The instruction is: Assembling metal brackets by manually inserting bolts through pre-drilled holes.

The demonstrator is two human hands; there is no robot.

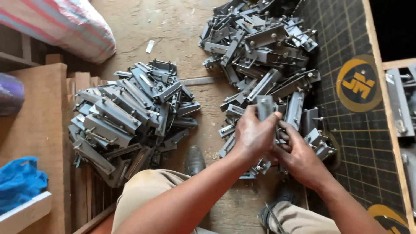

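Observation:
My left hand (253, 134) is closed around a grey metal bracket (264, 106) whose top end sticks up above my fingers. My right hand (299, 154) grips the lower part of the same bracket from the right, fingers curled against it. Both hands are over the near edge of a big pile of grey metal brackets (264, 47) with bolts. A second pile of the same brackets (130, 112) lies to the left on the floor.
A striped woven sack (65, 24) sits at the top left, a blue cloth (19, 182) at the lower left beside wooden boards (39, 125). A dark gridded panel with yellow round marks (357, 82) stands at the right. My shoes (195, 160) rest on the dusty floor.

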